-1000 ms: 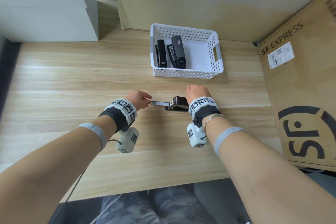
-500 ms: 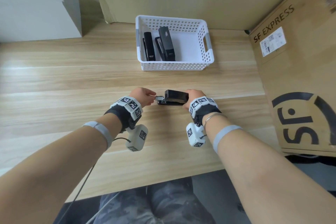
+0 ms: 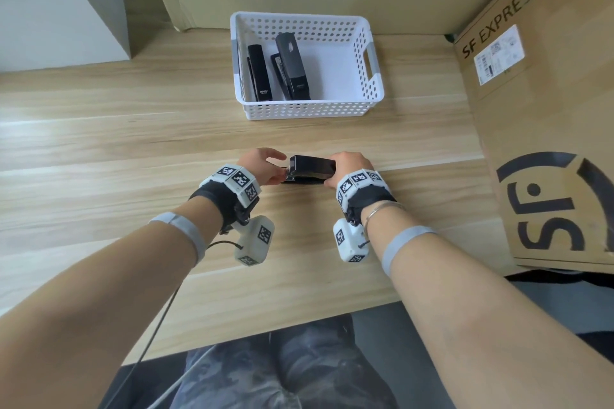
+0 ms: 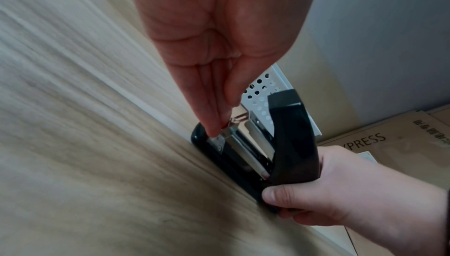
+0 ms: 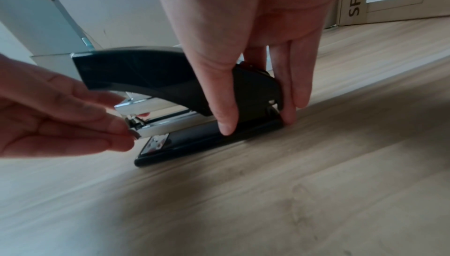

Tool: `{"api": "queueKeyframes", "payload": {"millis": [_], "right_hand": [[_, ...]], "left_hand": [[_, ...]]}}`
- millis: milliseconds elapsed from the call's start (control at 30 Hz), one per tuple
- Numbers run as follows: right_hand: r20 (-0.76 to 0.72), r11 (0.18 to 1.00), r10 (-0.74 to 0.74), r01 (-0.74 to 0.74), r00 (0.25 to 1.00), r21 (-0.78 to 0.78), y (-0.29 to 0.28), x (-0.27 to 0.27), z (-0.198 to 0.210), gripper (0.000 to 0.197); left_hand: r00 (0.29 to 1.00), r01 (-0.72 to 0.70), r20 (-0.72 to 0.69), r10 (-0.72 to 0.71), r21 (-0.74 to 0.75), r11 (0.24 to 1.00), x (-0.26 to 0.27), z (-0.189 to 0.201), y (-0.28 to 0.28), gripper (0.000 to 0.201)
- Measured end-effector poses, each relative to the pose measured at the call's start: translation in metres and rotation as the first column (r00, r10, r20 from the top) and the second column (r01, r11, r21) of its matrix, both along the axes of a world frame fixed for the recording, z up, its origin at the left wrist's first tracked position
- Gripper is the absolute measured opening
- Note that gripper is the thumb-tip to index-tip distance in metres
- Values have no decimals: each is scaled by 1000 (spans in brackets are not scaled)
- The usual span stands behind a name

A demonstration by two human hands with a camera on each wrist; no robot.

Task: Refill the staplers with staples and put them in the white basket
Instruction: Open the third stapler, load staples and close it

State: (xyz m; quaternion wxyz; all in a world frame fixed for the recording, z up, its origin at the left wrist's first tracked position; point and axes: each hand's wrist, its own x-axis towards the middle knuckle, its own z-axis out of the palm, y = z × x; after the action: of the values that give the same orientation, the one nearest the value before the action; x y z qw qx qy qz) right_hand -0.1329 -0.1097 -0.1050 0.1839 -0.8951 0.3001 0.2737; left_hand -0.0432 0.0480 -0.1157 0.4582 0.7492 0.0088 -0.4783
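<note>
And the metal tray is nearly home! A second ago it stuck well out of the front of the stapler (image 3: pixel 311 169); now only its tip shows under the raised black top, so the refill on this one looks almost done, with a last push to seat it and then the trip to the basket (image 3: pixel 371 60). Two other staplers (image 3: pixel 275 71) already lie inside that basket, at the far side of the bench (image 3: pixel 99 149).

The stapler sits flat on the bench, just in front of the person, between both hands. The left hand (image 4: pixel 219 52) comes in from the front end, thumb and fingers (image 5: pixel 114 125) drawn narrow and pinching the tip of the tray (image 5: pixel 146 128), palm turned inward. The right hand (image 5: pixel 255 38) reaches down over the back end, thumb on the near side, fingers behind the hinge, gripping the stapler and pinning its base to the wood. Both wrists hover low over the bench.
</note>
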Motion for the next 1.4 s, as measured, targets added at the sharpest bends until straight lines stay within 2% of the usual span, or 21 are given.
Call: {"api": "queueKeyframes", "payload": {"millis": [333, 467, 533, 600, 700, 833, 967, 1067, 1233, 1333, 1400], "right_hand": [[25, 999, 26, -25, 999, -34, -1, -5, -2, 29], [86, 987, 149, -143, 985, -77, 2, -5, 4, 35], [97, 981, 191, -187, 977, -50, 3, -4, 9, 34], [95, 985, 171, -168, 981, -35, 1, -3, 15, 31], [166, 992, 124, -117, 978, -50, -7, 6, 34, 26], [252, 983, 169, -146, 953, -108, -24, 28, 68, 33], [309, 986, 138, -101, 941, -132, -41, 58, 88, 31], [351, 990, 47, 3, 935, -140, -54, 86, 90, 26], [376, 985, -67, 121, 924, -121, -70, 134, 69, 24], [303, 985, -96, 135, 948, -111, -78, 155, 54, 23], [243, 983, -132, 159, 961, -97, -83, 165, 42, 19]], "left_hand": [[999, 49, 21, -48, -52, 997, -3, 0, 2, 37], [993, 69, 91, -70, 23, 997, 0, 1, 3, 34], [987, 86, 127, -96, 89, 992, 0, 4, -2, 31], [951, 160, 235, -200, 179, 971, -1, 10, -11, 27], [853, 212, 425, -304, 250, 945, 4, 27, -27, 27], [758, 130, 614, -220, 189, 973, 31, 55, -45, 27], [685, 105, 697, -211, 191, 976, 69, 75, -58, 27], [682, 96, 695, -229, 225, 970, 102, 81, -70, 29], [699, -15, 673, -243, 353, 935, 148, 66, -70, 35], [713, -68, 648, -266, 442, 894, 163, 54, -61, 38], [740, -89, 628, -242, 448, 890, 170, 45, -57, 42]]}}
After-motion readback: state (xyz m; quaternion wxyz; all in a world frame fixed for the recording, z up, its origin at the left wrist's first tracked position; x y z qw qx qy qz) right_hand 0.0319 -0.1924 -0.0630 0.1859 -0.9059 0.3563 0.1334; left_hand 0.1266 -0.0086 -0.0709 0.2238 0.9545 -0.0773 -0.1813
